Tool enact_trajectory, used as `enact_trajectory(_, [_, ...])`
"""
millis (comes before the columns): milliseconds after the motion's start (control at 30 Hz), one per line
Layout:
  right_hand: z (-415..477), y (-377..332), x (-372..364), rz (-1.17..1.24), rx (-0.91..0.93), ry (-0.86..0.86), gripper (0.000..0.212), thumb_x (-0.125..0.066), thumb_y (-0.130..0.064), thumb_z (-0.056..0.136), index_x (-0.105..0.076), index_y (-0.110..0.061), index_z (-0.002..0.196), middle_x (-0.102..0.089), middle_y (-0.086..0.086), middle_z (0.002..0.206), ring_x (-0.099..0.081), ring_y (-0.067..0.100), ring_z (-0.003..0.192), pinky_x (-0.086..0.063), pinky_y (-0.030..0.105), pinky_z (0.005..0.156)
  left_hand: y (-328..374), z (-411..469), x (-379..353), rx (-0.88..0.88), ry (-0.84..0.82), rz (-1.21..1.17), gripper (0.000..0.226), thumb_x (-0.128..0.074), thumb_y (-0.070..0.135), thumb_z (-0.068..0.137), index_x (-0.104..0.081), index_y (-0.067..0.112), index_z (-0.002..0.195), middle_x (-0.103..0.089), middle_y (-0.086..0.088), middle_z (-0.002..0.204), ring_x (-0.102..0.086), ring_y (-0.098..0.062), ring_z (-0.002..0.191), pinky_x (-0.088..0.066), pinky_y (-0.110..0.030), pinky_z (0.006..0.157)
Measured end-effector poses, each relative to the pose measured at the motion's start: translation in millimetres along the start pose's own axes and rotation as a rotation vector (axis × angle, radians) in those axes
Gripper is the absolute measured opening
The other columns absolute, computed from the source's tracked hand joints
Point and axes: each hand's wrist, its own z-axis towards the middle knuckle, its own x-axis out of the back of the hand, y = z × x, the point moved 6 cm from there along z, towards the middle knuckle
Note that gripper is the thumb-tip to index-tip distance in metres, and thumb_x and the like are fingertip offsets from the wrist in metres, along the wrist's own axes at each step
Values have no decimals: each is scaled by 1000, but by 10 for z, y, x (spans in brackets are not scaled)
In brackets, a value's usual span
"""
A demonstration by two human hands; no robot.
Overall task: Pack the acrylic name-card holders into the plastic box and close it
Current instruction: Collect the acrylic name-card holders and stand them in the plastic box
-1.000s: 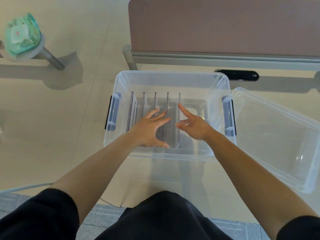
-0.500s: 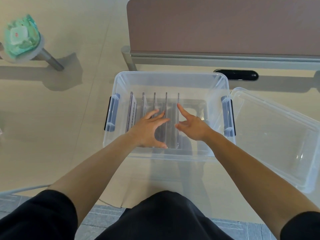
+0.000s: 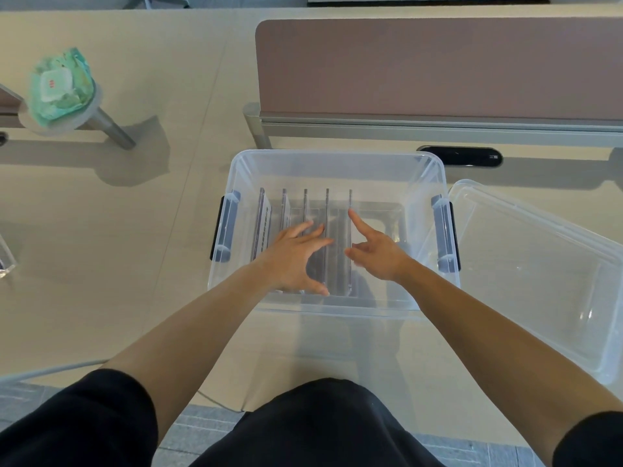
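A clear plastic box [image 3: 337,163] with grey side latches stands open on the desk in front of me. Several acrylic name-card holders [image 3: 305,210] stand upright in a row across its left and middle part. My left hand [image 3: 295,261] reaches into the box with fingers spread, resting on the tops of the middle holders. Over the rightmost holder, my right hand [image 3: 376,251] has its index finger stretched out and touching the holder's top edge, the other fingers curled. The clear lid [image 3: 539,274] lies upturned on the desk just right of the box.
A brown desk divider [image 3: 438,65] on a metal rail runs behind the box, with a black cable slot [image 3: 460,156] below it. A pack of wet wipes [image 3: 60,82] sits on a round stand at the far left. A clear item [image 3: 5,261] lies at the left edge.
Both hands have stayed on the holders, nearly still. The view has tilted up a little, so more of the divider shows.
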Motion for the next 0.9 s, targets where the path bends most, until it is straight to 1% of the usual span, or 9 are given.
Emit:
enact_trajectory(133, [0, 7, -2, 21, -5, 0, 77, -53, -36, 99, 0, -59, 150, -70, 11, 121, -64, 23, 111, -43, 47, 110, 6, 13, 1, -14, -5, 1, 104, -68, 74, 68, -20, 36, 152, -3, 7, 164, 8, -17, 150, -3, -47, 119])
enact_trajectory(233, [-52, -26, 12, 42, -2, -22, 77, -55, -34, 99, -4, -55, 153, -70, -7, 85, -65, 15, 89, -47, 42, 104, 4, 5, 29, -32, 4, 0, 104, -65, 77, 67, -22, 33, 152, -7, 6, 164, 5, -20, 150, -5, -48, 119])
enact_trajectory(267, [-77, -59, 31, 12, -1, -28, 76, -56, -35, 99, -5, -52, 154, -70, -11, 85, -65, 12, 85, -48, 40, 102, -12, -8, 57, -30, 17, -18, 103, -64, 78, 68, -22, 33, 152, -9, 6, 164, 3, -21, 149, -7, -49, 119])
enact_trajectory(333, [-118, -133, 107, -68, -19, -16, 72, -55, -42, 99, -10, -47, 155, -72, -7, 103, -68, 15, 91, -48, 38, 101, -38, -73, 161, -32, 67, -63, 96, -60, 78, 72, -25, 34, 151, -18, 5, 161, -6, -24, 148, -13, -51, 119])
enact_trajectory(433, [-217, -314, 287, -173, -66, 93, 56, -53, -49, 97, -38, -35, 149, -70, 7, 118, -69, 19, 92, -50, 35, 93, -94, -256, 378, -50, 193, -161, 73, -57, 66, 84, -38, 31, 145, -38, 4, 152, -28, -21, 141, -26, -45, 115])
enact_trajectory(567, [-489, -754, 410, -238, -30, 184, 33, -52, -42, 99, -63, -19, 120, -72, 2, 102, -70, 15, 80, -54, 31, 81, -350, -557, 617, -33, 310, -382, 42, -58, 46, 93, -58, 25, 129, -62, 9, 122, -57, -11, 111, -47, -32, 95])
enact_trajectory(700, [-638, -1261, 358, -465, 61, 175, 23, -54, -41, 98, -65, -21, 100, -71, 0, 98, -69, 16, 83, -55, 37, 86, -668, -963, 769, 63, 459, -500, 23, -62, 34, 93, -69, 21, 111, -65, 13, 97, -63, -8, 86, -50, -28, 81])
enact_trajectory(800, [-667, -1623, 199, -630, 185, 131, 32, -51, -37, 101, -72, -14, 102, -70, 4, 106, -64, 22, 95, -52, 38, 89, -876, -1305, 769, 176, 528, -616, 10, -64, 26, 91, -71, 23, 98, -69, 5, 91, -61, -2, 67, -49, -20, 66])
enact_trajectory(900, [-666, -1892, -43, -694, 306, 70, 32, -51, -35, 101, -73, -13, 109, -70, 4, 111, -62, 23, 101, -48, 33, 88, -1015, -1693, 705, 316, 581, -597, 9, -63, 27, 91, -70, 24, 95, -68, 12, 86, -65, -8, 79, -49, -23, 74])
